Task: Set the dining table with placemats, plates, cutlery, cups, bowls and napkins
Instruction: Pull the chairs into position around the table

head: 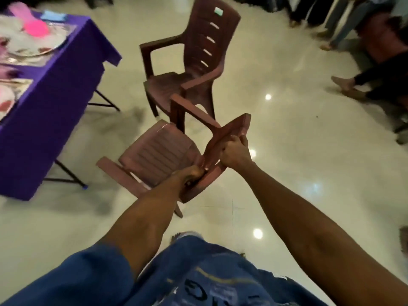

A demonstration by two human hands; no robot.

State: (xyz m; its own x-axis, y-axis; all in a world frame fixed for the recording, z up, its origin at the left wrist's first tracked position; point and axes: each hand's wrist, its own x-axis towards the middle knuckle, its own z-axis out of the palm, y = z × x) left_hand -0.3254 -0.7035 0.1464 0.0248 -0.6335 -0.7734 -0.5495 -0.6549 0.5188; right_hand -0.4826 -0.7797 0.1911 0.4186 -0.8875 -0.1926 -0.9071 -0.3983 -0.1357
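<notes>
— Gripping what, exactly?

— Both hands grasp the back of a tilted reddish-brown plastic armchair. The right hand curls its grip round the top rail; the left hand wraps the lower edge, fingers mostly hidden. The tilt suggests the chair is being steered, probably toward the table.

— And the table setting itself?

— Off at the left edge. The worktop draped in a purple cloth already carries pale floral plates, a bright pink item, too blurred to name, and a folded light-blue napkin near its far corner.

— Anything else nearby?

— A second matching brown plastic armchair stands upright on the glossy cream tiled floor, just beyond the tilted one. Bystanders' legs fringe the right side, well apart.
</notes>
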